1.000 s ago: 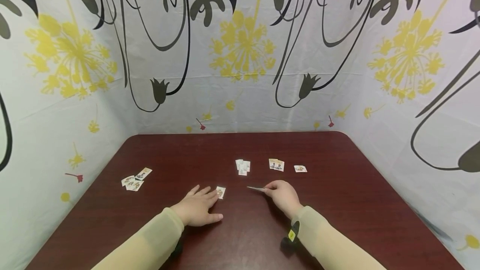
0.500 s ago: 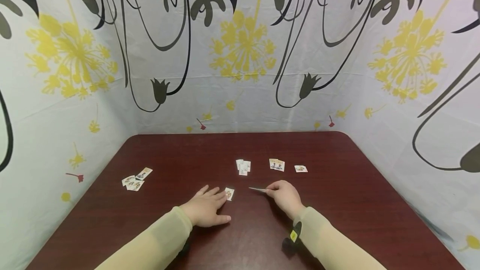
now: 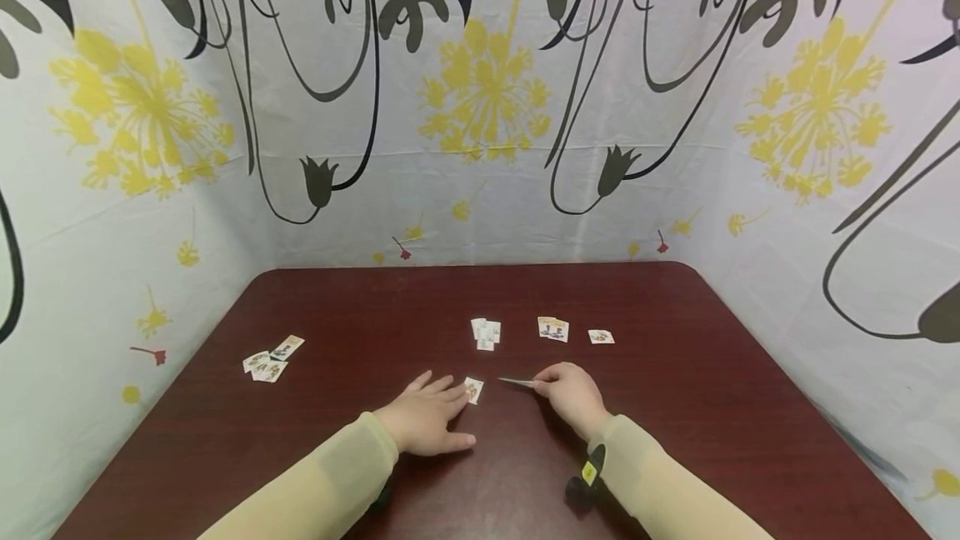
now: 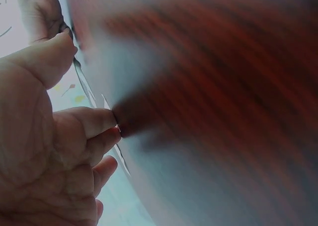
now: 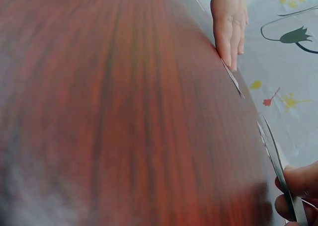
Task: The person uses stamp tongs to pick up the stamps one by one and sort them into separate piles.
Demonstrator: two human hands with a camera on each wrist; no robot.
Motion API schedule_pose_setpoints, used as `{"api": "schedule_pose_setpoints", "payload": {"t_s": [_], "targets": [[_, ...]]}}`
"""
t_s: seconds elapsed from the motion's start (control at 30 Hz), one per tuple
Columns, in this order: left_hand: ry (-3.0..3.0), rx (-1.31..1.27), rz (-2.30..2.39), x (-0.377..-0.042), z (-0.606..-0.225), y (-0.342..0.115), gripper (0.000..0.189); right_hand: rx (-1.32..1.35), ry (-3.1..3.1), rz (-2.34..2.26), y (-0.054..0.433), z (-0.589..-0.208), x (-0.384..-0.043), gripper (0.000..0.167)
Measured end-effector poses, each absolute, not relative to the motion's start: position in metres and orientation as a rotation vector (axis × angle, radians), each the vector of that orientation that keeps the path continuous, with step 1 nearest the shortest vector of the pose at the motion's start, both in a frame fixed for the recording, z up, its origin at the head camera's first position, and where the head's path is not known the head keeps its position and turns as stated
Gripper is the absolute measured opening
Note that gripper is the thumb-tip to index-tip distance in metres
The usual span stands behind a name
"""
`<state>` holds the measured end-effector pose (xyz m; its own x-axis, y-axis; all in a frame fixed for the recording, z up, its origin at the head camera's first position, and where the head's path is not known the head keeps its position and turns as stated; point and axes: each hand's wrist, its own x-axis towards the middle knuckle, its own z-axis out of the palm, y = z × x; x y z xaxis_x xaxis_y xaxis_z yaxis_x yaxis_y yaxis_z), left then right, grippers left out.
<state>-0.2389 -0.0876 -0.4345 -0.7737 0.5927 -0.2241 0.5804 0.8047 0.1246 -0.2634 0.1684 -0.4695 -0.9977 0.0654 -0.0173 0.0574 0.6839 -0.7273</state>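
My left hand point(image 3: 426, 422) lies palm down with straight fingers, its fingertips pressing the edge of a small picture card point(image 3: 474, 391) on the table. In the left wrist view two fingertips point(image 4: 115, 131) touch the tabletop at the card's edge. My right hand point(image 3: 572, 397) pinches a thin stack of cards point(image 5: 282, 174) between thumb and fingers, just right of that card. These held cards are seen nearly edge-on, so their faces are hidden and I cannot tell how many there are.
On the dark red table point(image 3: 360, 307), overlapping cards point(image 3: 268, 371) lie at the far left. Toward the back are a group of pale cards point(image 3: 486, 338), an overlapping pair point(image 3: 553, 329) and a single card point(image 3: 601, 337). Patterned curtains point(image 3: 480, 215) border the table.
My left hand has slid to the right across the table, dragging the card with it toward the right hand. The right hand has stayed nearly still with its cards.
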Motion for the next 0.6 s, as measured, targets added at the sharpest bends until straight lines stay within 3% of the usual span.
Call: {"api": "schedule_pose_setpoints", "payload": {"t_s": [0.6], "targets": [[2.746,0.931,0.013,-0.2349,-0.4329,-0.0769,0.075,-0.1,-2.915,1.198,0.1663,-0.4699,-0.2631,0.008]]}}
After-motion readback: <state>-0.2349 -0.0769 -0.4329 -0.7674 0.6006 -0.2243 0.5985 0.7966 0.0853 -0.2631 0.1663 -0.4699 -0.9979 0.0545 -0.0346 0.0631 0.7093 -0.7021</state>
